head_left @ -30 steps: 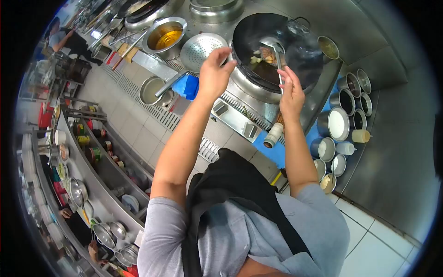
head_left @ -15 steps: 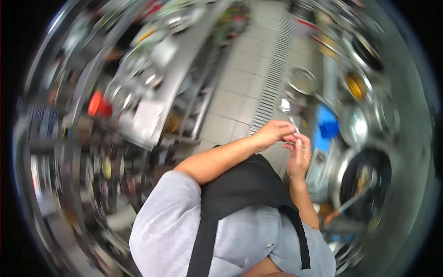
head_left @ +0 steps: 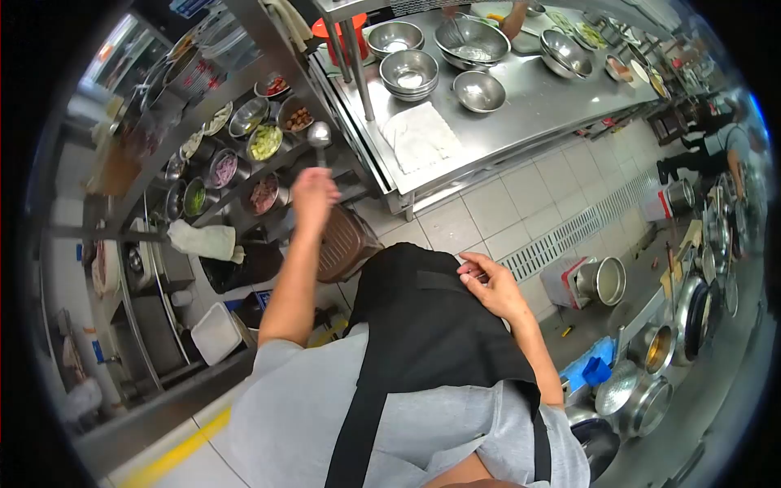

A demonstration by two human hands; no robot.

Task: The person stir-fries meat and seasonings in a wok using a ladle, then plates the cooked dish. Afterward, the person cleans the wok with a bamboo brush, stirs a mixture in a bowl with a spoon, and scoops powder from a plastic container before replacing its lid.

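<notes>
My left hand (head_left: 313, 199) is closed around the handle of a metal spoon (head_left: 320, 137). The spoon's rounded bowl points up and away from me, over the edge of the ingredient shelf. Near it are bowls of chopped food: diced yellow-green pieces (head_left: 264, 142), brown chunks (head_left: 298, 119) and pinkish meat (head_left: 264, 195). In front of my black apron (head_left: 439, 325), my right hand (head_left: 496, 291) hangs with bent fingers somewhat apart; I make out nothing held in it.
A steel table (head_left: 521, 102) ahead carries stacked metal bowls (head_left: 409, 75), a folded white cloth (head_left: 421, 137) and a red container (head_left: 348, 41). A brown stool-like bin (head_left: 346, 244) stands below my left forearm. Pots and a blue cloth (head_left: 590, 366) line the right. Another person (head_left: 724, 142) stands far right.
My view has swung left toward the shelves of ingredients. My hands, together at the spoon before, are now apart; the left has carried the spoon out to the left, and the right has let go.
</notes>
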